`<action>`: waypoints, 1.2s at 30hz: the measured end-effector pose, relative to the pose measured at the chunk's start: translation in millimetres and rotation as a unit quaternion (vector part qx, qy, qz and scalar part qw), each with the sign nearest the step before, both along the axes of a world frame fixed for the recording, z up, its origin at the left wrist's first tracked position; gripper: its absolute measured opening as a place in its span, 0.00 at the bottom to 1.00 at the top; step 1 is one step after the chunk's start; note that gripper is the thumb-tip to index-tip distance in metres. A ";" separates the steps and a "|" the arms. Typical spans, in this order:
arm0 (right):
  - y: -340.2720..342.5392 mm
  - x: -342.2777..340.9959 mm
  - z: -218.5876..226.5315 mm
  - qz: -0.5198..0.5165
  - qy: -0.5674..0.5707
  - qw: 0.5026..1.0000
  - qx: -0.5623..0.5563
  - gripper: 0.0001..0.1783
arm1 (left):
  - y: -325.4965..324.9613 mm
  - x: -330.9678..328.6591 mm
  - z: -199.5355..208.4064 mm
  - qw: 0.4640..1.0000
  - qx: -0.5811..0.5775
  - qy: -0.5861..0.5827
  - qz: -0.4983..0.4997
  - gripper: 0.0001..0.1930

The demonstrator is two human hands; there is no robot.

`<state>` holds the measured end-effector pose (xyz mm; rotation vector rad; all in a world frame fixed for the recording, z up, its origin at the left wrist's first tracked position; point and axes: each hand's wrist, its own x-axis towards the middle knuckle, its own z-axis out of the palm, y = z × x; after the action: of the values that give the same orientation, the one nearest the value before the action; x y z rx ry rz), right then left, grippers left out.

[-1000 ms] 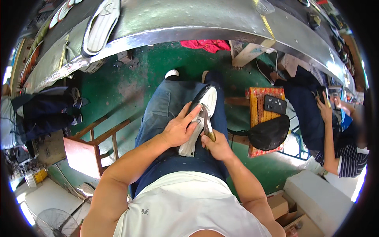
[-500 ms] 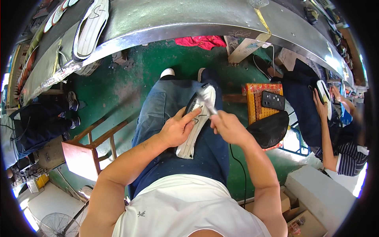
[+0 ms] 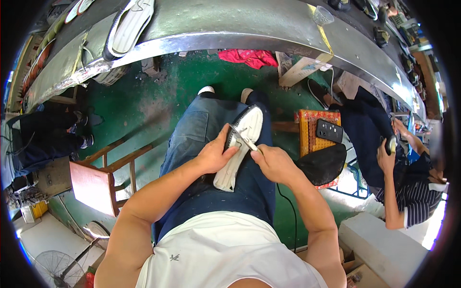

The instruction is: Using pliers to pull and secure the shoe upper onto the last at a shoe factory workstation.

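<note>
A long shoe piece with a white underside and a dark stitched-looking edge lies across my thighs, pointing away and slightly right. My left hand grips its left side near the middle, forefinger stretched along the dark edge and thumb on the white face. My right hand is closed round the handle of a slim pale metal tool. The tool slants across the shoe piece, its far tip beside my left forefinger; its exact kind is unclear. A dark curved line marks the white face by the tool.
A metal bench crosses ahead, bearing a similar shoe piece and a clear cup. On the right, a beaded seat holds a phone and black cloth. A co-worker sits beyond. A wooden stool stands left.
The blurred tool has lowered onto the shoe piece and now shows sharply. My right hand has moved slightly nearer me, and my left forefinger has shifted to the edge. The view has tilted a little.
</note>
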<state>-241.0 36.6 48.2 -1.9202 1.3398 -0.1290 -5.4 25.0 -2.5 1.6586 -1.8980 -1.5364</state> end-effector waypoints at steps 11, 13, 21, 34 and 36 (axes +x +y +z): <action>36.0 -25.6 29.4 -0.012 0.009 0.961 0.277 0.20 | -30.7 9.6 -12.1 0.947 0.215 0.237 0.027 0.43; 47.3 -19.9 24.6 0.091 0.004 0.992 0.089 0.20 | -32.9 7.3 -1.2 0.946 0.235 0.223 0.028 0.43; 37.0 27.2 37.4 0.185 0.186 0.965 0.016 0.21 | -28.0 10.9 -40.2 0.940 0.238 0.241 0.037 0.42; 110.3 -9.7 1.0 -0.005 0.029 0.995 0.096 0.22 | 15.1 -2.1 -5.5 0.989 0.070 0.130 0.029 0.43; 100.7 -18.6 -0.9 -0.018 0.017 0.986 0.166 0.26 | 37.6 -1.8 -9.4 0.983 0.101 0.155 0.018 0.44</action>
<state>-259.7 137.3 47.3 -1.6250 1.3271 0.1046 -7.2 62.6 -11.9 1.4115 -1.5897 -1.8984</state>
